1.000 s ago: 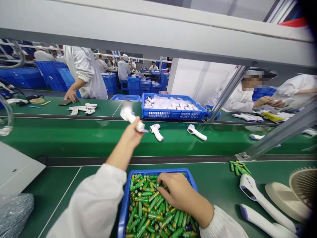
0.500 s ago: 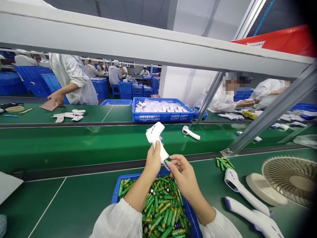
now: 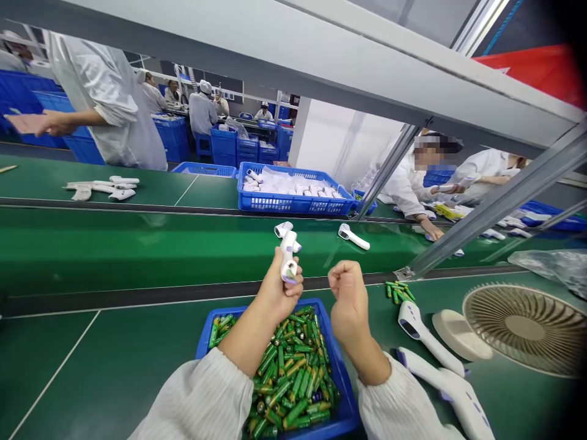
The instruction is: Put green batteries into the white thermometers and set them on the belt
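My left hand is closed around a white and purple gun-shaped thermometer, its open handle end turned towards me. Some green shows at that opening. Right of it and apart from it, my right hand is raised with its fingers curled in; whether anything is inside is hidden. Below both hands, a blue bin holds many loose green batteries. Partly behind the held one, another white thermometer appears on the green belt. One more thermometer lies on the belt to the right.
Several batteries, two thermometers and a fan occupy the bench at right. Across the belt stand a blue basket of thermometers and a small pile of white parts. A metal post slants at right; co-workers work beyond.
My right hand has left the handle end of the thermometer and curled closed to the right. The thermometer has turned, its open end now facing me. A co-worker at right reaches down to the belt.
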Demonstrator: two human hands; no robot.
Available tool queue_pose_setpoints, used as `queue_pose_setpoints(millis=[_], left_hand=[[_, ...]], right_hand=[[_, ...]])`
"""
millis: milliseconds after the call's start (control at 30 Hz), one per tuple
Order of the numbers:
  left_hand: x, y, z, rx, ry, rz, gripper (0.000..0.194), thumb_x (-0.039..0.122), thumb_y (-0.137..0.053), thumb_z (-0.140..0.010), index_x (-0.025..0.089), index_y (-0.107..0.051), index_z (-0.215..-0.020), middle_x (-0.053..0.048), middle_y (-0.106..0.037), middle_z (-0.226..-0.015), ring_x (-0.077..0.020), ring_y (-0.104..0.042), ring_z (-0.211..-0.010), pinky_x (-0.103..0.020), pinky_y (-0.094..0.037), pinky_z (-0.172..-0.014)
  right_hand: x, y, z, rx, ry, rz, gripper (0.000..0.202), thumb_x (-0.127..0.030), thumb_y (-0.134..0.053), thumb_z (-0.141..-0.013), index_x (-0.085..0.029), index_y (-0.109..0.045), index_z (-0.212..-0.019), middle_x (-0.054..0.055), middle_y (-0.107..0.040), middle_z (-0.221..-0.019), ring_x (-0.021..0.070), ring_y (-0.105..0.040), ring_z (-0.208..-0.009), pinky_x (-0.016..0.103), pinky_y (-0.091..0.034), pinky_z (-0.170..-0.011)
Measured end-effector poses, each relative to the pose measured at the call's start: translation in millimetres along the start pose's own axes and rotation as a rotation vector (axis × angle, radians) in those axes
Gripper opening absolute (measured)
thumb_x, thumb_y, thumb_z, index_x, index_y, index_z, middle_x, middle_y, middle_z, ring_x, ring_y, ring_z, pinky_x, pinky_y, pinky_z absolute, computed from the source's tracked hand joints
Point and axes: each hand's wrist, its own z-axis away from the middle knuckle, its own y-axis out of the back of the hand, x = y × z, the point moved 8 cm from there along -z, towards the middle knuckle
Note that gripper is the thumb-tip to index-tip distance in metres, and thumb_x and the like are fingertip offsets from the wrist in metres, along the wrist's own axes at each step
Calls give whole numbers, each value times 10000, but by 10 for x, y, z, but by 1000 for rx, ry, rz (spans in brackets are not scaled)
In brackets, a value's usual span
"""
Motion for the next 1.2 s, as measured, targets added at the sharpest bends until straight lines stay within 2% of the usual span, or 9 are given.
queue_pose_setpoints(millis=[167, 267, 400, 567, 733, 833, 933, 1067, 1200], left_hand=[[273, 83, 5, 30, -138, 213, 371, 415, -403, -972, 124, -519, -774, 32, -414, -556, -9, -264, -336, -126, -183, -300], [285, 113, -4, 68, -165, 143, 335, 414, -433, -960, 144, -512, -779, 38, -404, -544, -21, -261, -334, -138, -162, -298], [315, 139, -11, 121, -247, 14, 316, 460, -536, -901, 166, -498, -793, 59, -378, -522, -30, -251, -330, -150, -127, -304], [289, 138, -18, 149, -281, -126, 379, 525, -627, -812, 168, -501, -804, 76, -364, -482, -31, -251, -318, -155, -123, -317], [194, 130, -19, 172, -275, -270, 438, 577, -672, -747, 169, -532, -820, 61, -408, -483, -49, -319, -323, -172, -147, -328], [158, 128, -11, 186, -295, -347, 443, 553, -730, -703, 166, -542, -811, 69, -400, -474, -46, -317, -324, -171, -159, -333], [73, 116, -24, 150, -223, -350, 456, 569, -711, -720, 154, -561, -835, 58, -416, -475, -44, -299, -319, -172, -147, -327], [-10, 118, -43, 104, -105, -208, 406, 548, -606, -824, 148, -544, -815, 51, -391, -471, -41, -273, -325, -154, -122, -312], [-112, 72, -39, 64, 9, -114, 394, 466, -478, -925, 153, -485, -686, 65, -313, -436, -27, -227, -312, -133, -142, -302]], right_hand=[[0, -651, 387, -609, 209, 715, 157, -227, -529, -892, -171, -610, -770, 60, -651, -635, 187, -591, -531, 283, -287, -496], [50, -859, 537, -765, 275, 875, 107, -76, -536, -824, -135, -625, -832, 113, -685, -716, 223, -641, -586, 293, -311, -486], [-35, -686, 431, -631, 283, 763, 67, -138, -532, -867, -163, -594, -860, 90, -677, -837, 222, -653, -724, 277, -365, -529], [-57, -211, 161, -265, -7, 173, 228, -352, -406, -984, -205, -565, -1056, 19, -663, -784, 147, -594, -593, 257, -393, -545], [26, -349, 10, -249, -208, -346, 275, -459, -578, -887, -186, -584, -920, 28, -660, -762, 161, -598, -670, 263, -445, -594], [113, -468, -8, -248, -300, -501, 295, -454, -663, -825, -187, -537, -823, -28, -564, -607, 125, -521, -557, 247, -425, -543], [127, -396, -2, -127, -222, -491, 294, -474, -622, -850, -195, -544, -899, -26, -544, -657, 122, -502, -564, 254, -441, -547], [-86, -245, 40, -37, 138, -289, 475, -516, -547, -872, -223, -515, -1244, 114, -573, -1183, 242, -575, -1000, 379, -497, -788], [-101, -293, -4, -71, 206, -235, 220, -321, -590, -889, -244, -622, -1092, 82, -645, -1109, 239, -587, -1062, 420, -468, -921]])
